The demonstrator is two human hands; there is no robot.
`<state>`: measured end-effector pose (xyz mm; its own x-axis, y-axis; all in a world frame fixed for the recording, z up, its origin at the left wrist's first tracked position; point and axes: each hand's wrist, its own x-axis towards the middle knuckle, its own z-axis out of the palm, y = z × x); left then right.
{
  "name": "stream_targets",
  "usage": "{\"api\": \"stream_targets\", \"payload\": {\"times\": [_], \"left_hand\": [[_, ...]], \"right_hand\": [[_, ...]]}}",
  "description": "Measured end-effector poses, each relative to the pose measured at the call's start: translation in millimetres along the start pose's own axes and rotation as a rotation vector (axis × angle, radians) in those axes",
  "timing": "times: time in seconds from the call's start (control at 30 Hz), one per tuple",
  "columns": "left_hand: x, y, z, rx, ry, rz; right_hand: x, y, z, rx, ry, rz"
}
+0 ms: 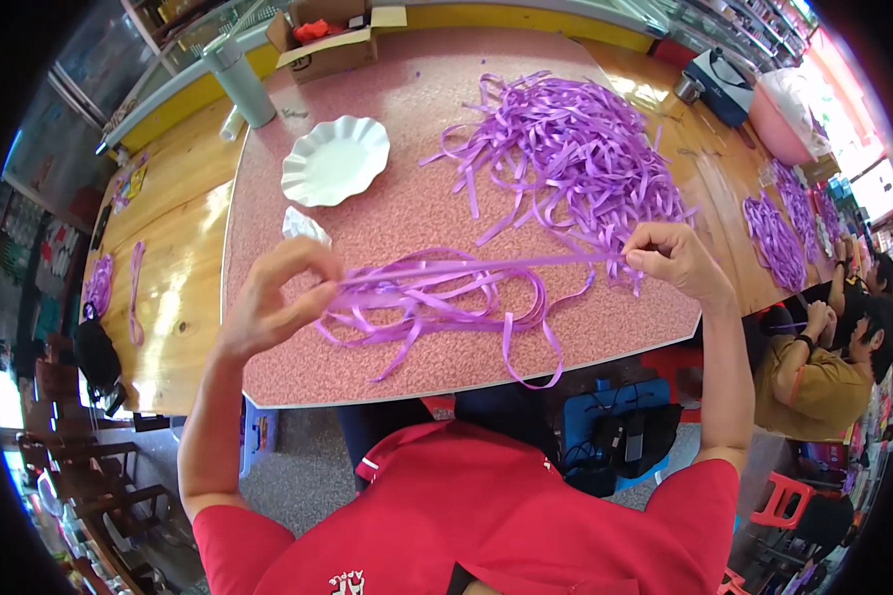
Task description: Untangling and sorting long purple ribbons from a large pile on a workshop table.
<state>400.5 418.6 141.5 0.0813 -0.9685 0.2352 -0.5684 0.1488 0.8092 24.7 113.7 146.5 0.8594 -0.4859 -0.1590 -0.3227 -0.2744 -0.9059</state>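
Note:
A length of purple ribbon (526, 263) is stretched almost level between my two hands. My left hand (280, 297) holds its left end, thumb and fingers closing around it. At the other end my right hand (677, 260) pinches the ribbon between thumb and curled fingers, just in front of the large heap. Below the taut strand lies a loosely looped bundle of purple ribbon (417, 322) on the pink mat, with loose tails toward the near edge. A big tangled heap of cut purple ribbon (585, 149) spreads over the far right of the mat.
A white scalloped plate (335, 164) and crumpled tissue (306, 227) sit left on the pink mat (417, 119). Behind stand a pale green tumbler (238, 84) and an open cardboard box (332, 55). More purple ribbon coils (774, 243) and people lie to the right.

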Motion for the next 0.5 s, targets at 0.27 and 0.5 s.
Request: {"api": "stream_targets", "payload": {"times": [0.27, 0.5], "left_hand": [[-78, -58, -50, -0.147, 0.048, -0.304], [-109, -92, -70, -0.222, 0.172, -0.422]], "right_hand": [[-22, 73, -39, -0.016, 0.173, 0.103], [-34, 125, -63, 0.038, 0.405, 0.102]]}}
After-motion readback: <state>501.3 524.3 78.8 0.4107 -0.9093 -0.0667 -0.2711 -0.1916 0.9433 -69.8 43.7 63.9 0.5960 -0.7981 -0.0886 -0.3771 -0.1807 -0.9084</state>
